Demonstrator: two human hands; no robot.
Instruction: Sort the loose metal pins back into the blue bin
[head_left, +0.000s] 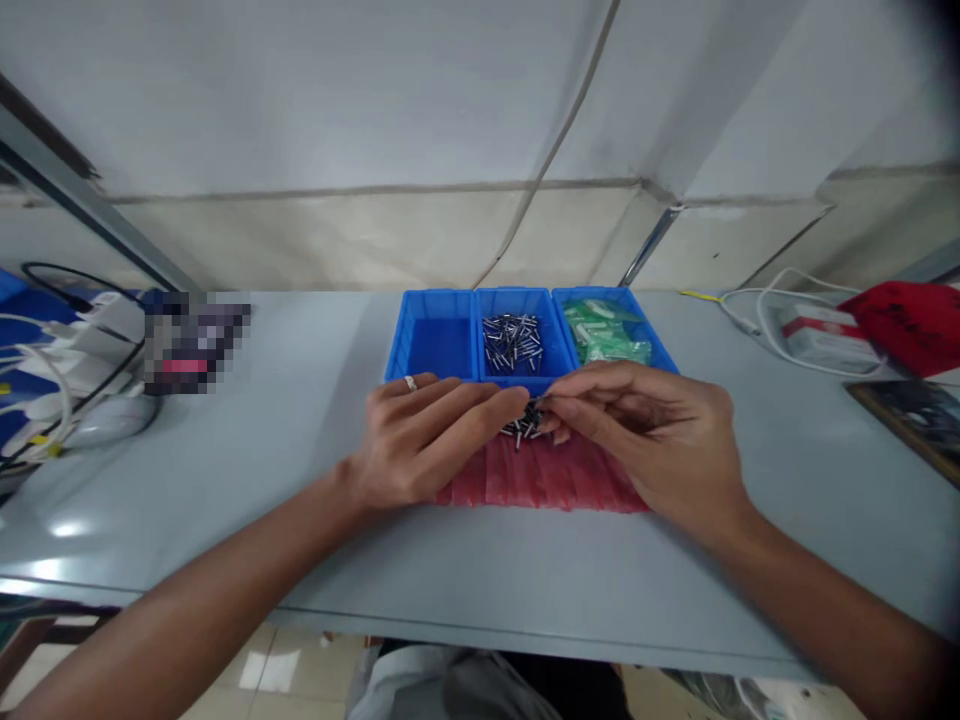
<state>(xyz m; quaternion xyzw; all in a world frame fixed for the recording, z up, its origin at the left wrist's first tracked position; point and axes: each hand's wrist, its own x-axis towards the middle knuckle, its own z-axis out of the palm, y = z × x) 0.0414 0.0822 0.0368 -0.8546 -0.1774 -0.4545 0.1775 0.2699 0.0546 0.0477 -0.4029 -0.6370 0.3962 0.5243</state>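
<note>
My left hand lies palm down with its fingers stretched out and close together, a ring on one of them. It rests over the left part of a red plastic bag, beside a small heap of black and silver metal pins. My right hand is on the heap's right side, thumb and forefinger pinched together on what looks like one small metal pin, mostly covered by the fingertips. More such pins fill part of the middle blue bin just behind the hands.
Left of the middle bin stands a blue bin; the right-hand blue bin holds green plastic packets. Chargers and cables crowd the table's left side. A white box, red cloth and dark tablet-like object lie right.
</note>
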